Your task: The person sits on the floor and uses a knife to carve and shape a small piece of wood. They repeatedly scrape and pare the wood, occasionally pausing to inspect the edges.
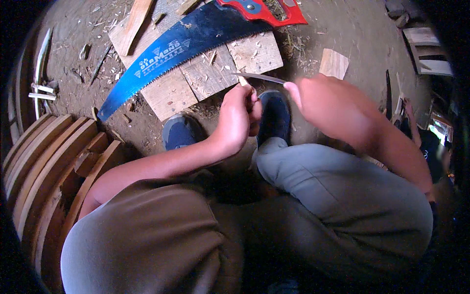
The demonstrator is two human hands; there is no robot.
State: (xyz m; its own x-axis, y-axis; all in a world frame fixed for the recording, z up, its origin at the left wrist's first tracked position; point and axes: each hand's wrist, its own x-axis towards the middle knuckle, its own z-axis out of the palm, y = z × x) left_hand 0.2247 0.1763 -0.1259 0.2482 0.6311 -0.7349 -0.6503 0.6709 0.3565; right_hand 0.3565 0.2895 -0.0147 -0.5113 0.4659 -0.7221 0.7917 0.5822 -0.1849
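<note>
My left hand (239,109) is closed around a small pale piece of wood (243,81), whose tip sticks up past the fingers; the rest of it is hidden in the fist. My right hand (325,105) grips a knife (264,77) with a slim, slightly curved blade. Its handle is covered by the fingers. The blade points left and lies across the tip of the wood, seemingly touching it. Just beyond both hands, wooden boards (203,78) lie on the ground, sprinkled with shavings.
A handsaw (171,51) with a blue blade and a red handle (274,12) rests across the boards. Several curved wooden planks (54,161) stand at the left. A small wood block (334,63) lies at the right. My shoes (274,115) are right below the hands. Another person (431,152) is partly visible far right.
</note>
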